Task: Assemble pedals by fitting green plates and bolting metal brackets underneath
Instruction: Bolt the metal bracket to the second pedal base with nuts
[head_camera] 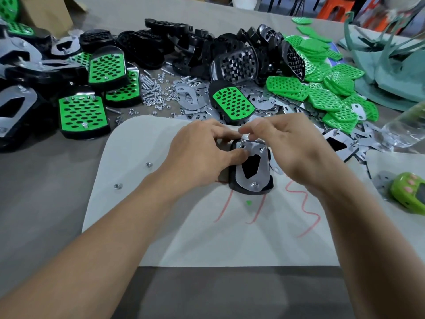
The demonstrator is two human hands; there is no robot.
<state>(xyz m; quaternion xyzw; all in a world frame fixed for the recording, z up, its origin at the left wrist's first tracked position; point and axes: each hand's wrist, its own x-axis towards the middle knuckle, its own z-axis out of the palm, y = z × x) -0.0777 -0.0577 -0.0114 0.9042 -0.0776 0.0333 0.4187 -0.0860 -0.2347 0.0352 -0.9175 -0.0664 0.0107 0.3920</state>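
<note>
Head view, frame centre: forearms angle in from the lower corners, left hand [202, 153] curled around the upturned pedal [232, 183], thumb on its metal bracket [258, 172], right hand [289, 143] pinching the far bolt [243, 142].

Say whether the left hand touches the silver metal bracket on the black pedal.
Touching. Head view: left hand thumb rests on the silver metal bracket.

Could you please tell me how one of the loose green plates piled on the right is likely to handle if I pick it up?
A green plate is probably light: it looks thin and is full of holes. It may flex slightly, being apparently thin plastic. The pile overlaps loosely, so neighbours will likely slide.
</note>
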